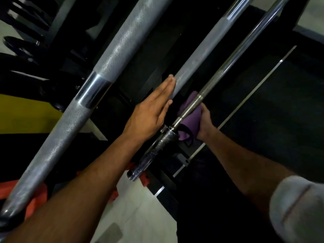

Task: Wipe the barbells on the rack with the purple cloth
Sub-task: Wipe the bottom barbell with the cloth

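Purple cloth (190,112) soft, bunched around thin barbell (228,66) just above its collar, gripped by right hand (204,124).
Left hand (151,112) flat, fingers straight, steadying knurled middle barbell (201,57).
Steel bars likely heavy, rigid; smooth chrome probably slippery, knurling grippy. Best hold: knurled stretch.

Dim and underexposed, with blacks crushed across the rack (263,106). Cool highlights streaking along the chrome barbells (98,88), strongest on the smooth collar band. Pale floor (140,207) brightest at lower centre. Wide-angle bowing toward the edges. Soft, out of focus at the grey sleeve (298,211), lower right.
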